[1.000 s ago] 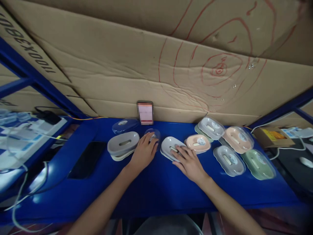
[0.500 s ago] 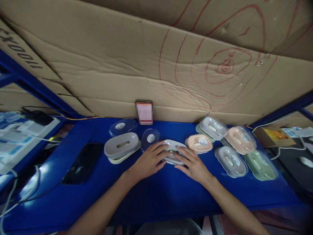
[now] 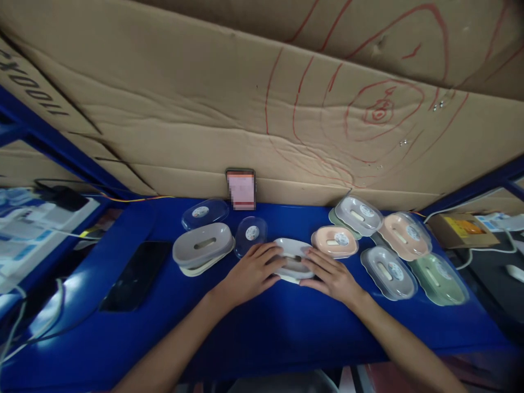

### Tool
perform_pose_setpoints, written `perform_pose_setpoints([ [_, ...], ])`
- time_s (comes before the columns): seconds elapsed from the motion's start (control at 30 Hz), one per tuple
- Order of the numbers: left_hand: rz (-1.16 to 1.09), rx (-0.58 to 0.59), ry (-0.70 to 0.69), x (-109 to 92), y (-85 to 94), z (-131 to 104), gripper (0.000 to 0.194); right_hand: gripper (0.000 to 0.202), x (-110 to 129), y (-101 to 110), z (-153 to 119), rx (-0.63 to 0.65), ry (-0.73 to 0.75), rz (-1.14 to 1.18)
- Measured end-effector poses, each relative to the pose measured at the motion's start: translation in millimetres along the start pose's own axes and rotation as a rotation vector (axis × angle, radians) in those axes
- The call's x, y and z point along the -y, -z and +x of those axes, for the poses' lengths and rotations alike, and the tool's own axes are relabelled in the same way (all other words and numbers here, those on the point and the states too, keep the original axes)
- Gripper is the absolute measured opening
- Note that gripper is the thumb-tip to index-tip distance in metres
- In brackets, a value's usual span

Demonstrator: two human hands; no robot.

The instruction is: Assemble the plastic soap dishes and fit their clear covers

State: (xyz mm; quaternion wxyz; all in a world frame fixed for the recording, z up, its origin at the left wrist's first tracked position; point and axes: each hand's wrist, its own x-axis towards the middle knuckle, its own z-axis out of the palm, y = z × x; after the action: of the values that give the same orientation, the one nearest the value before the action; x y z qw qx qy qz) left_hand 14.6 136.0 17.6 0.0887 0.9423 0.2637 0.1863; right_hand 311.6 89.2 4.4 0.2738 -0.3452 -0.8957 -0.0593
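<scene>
Between my hands a pale grey oval soap dish with a slot in its middle lies on the table. My left hand grips its left end, fingers over the rim and thumb at the near side. The right end is held the same way by my right hand. A light edge shows under the dish. To the left, another grey soap dish rests askew on a cream base. Behind my left hand are two clear lids, one upright oval lid and one farther lid.
On the right stand several lidded soap dishes: peach, grey, green. A black phone lies left on the blue table. Another phone leans against the cardboard wall.
My right hand has shifted slightly right, towards the end of the dish, uncovering more of its slot. The view has moved a little; the other things stay put.
</scene>
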Motion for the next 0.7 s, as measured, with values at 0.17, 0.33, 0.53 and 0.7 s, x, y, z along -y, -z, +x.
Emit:
perform_pose_setpoints([
  [0.17, 0.036, 0.001, -0.027, 0.8, -0.8, -1.4, 0.031, 0.059, 0.3, 6.0, 3.4, 0.149, -0.01, 0.021],
  [0.33, 0.051, 0.025, -0.025, -1.7, -1.2, -1.1, 0.028, 0.058, 0.1, 7.8, -0.8, 0.229, -0.011, 0.014],
  [0.53, 0.016, -0.059, 0.016, 0.7, 3.4, -1.1, 0.027, 0.052, -1.5, 3.8, 0.9, 0.187, 0.02, 0.014],
  [0.7, 0.052, -0.203, 0.205, 7.8, 17.4, -4.9, 0.033, 0.047, 12.2, 5.8, 9.8, 0.228, -0.014, -0.049],
])
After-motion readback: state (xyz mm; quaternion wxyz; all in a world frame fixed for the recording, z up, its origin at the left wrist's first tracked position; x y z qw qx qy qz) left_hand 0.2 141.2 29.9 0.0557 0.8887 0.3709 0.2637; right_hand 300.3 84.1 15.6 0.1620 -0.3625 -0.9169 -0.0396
